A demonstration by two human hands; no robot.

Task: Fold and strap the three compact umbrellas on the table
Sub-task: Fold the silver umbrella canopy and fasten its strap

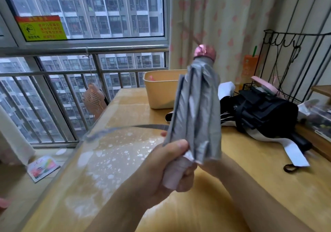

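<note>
Grey umbrella [195, 110], pleats gathered but not yet strapped, is held upright over the tabletop [125, 160] near its front edge. The left hand [170, 165] clenches its handle. The right hand is hidden behind it, so I cannot tell its grasp. A black umbrella [265, 113] lies loose near the right edge.

Soft grey daylight is coming through the window [86, 9] at upper left, glaring off the glossy table [116, 151] in pale patches. The umbrella [195, 110] is blurring slightly, and straight lines are bowing toward the frame edges.
</note>
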